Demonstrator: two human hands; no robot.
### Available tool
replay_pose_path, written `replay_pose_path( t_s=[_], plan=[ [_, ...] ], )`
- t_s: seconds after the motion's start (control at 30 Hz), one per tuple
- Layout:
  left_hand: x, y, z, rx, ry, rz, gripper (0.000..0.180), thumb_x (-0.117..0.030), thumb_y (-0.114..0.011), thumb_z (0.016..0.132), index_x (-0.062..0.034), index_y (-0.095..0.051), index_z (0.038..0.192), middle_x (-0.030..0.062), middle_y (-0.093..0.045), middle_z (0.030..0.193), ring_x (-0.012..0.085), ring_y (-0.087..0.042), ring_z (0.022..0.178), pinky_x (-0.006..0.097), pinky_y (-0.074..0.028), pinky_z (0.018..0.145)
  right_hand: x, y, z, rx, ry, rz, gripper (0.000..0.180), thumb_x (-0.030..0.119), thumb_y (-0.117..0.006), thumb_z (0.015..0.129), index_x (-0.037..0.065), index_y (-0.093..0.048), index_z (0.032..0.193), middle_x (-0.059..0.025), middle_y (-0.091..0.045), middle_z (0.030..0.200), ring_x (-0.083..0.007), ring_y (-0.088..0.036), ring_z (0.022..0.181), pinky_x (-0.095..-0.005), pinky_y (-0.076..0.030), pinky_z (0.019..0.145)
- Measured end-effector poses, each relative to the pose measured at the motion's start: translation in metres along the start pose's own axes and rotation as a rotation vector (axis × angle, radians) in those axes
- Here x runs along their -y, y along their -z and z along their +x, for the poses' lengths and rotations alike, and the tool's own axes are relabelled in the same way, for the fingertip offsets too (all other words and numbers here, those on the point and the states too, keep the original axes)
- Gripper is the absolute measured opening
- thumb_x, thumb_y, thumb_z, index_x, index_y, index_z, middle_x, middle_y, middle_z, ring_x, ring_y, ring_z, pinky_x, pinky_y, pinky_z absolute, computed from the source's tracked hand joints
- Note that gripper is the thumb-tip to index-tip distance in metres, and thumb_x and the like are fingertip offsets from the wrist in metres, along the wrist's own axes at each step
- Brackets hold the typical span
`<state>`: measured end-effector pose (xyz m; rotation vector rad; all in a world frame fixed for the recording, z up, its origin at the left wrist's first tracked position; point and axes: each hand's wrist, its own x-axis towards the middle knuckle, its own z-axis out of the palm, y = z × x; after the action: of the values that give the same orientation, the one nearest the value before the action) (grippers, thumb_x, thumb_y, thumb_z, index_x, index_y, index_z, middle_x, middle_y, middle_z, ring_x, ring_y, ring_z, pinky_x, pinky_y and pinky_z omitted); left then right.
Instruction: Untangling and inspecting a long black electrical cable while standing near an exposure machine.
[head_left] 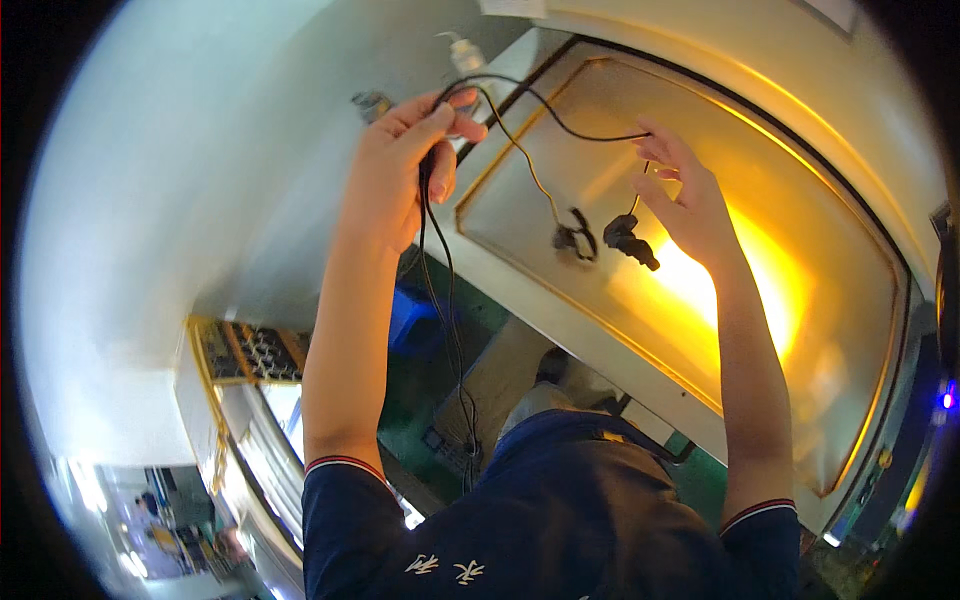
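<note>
Left hand (405, 165) pinches thin black cable (445, 300) | cable hangs toward 6 o'clock | right hand (690, 205) pinches its plug end (628, 238), plug pointing 4 o'clock

Green floor (700, 480) (amber-lit window (760, 290))

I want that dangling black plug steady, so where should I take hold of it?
Take the black plug by its thick body, coming from the right, where the right hand already pinches its thin cable. It hangs free and tilted, so the body probably gives the firmest hold.
</note>
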<state>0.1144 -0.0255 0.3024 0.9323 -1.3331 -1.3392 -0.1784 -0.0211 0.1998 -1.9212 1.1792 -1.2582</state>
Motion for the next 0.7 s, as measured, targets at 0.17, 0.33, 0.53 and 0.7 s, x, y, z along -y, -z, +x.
replay_pose_path(
  t_s=[0.17, 0.33, 0.53, 0.7],
  plan=[
    [0.046, -0.048, 0.019, 0.081, 0.133, 0.140, 0.028, -0.014, -0.055, 0.095, 0.0007, -0.060, 0.119, 0.0079, -0.068, 0.088, 0.0055, -0.042, 0.044, 0.021, -0.034, 0.040, -0.025, 0.058, -0.028, -0.128, -0.082, -0.166, 0.051, 0.024, -0.063, 0.089, 0.013, -0.046, 0.137, -0.0106, -0.061, 0.123, -0.0269, -0.059, 0.112, -0.0403, -0.048, 0.090],
    [0.070, -0.071, 0.029, 0.313, 0.216, 0.393, 0.032, -0.015, -0.061, 0.092, -0.0006, -0.061, 0.120, 0.0058, -0.064, 0.081, 0.0085, -0.051, 0.051, 0.023, -0.042, 0.046, -0.015, 0.113, -0.043, -0.255, -0.304, -0.305, 0.036, 0.020, -0.062, 0.090, 0.011, -0.055, 0.124, -0.0102, -0.065, 0.115, -0.0218, -0.062, 0.108, -0.0347, -0.049, 0.087],
    [0.116, -0.070, 0.035, 0.483, 0.470, 0.220, 0.017, -0.019, -0.060, 0.094, -0.0019, -0.060, 0.092, 0.0072, -0.064, 0.080, 0.0142, -0.061, 0.063, 0.028, -0.052, 0.059, 0.002, 0.169, -0.056, -0.328, -0.085, -0.456, 0.028, 0.010, -0.056, 0.094, 0.008, -0.057, 0.122, -0.0099, -0.062, 0.124, -0.0185, -0.058, 0.115, -0.0338, -0.045, 0.095],
    [0.127, -0.038, 0.058, 0.171, 0.408, 0.030, 0.017, -0.023, -0.053, 0.098, -0.0060, -0.056, 0.097, 0.0057, -0.064, 0.079, 0.0114, -0.057, 0.057, 0.028, -0.050, 0.059, 0.021, 0.200, -0.070, -0.301, -0.092, -0.578, 0.030, 0.006, -0.049, 0.097, 0.005, -0.055, 0.126, -0.0096, -0.058, 0.132, -0.0221, -0.054, 0.123, -0.0371, -0.040, 0.104]
  ],
)
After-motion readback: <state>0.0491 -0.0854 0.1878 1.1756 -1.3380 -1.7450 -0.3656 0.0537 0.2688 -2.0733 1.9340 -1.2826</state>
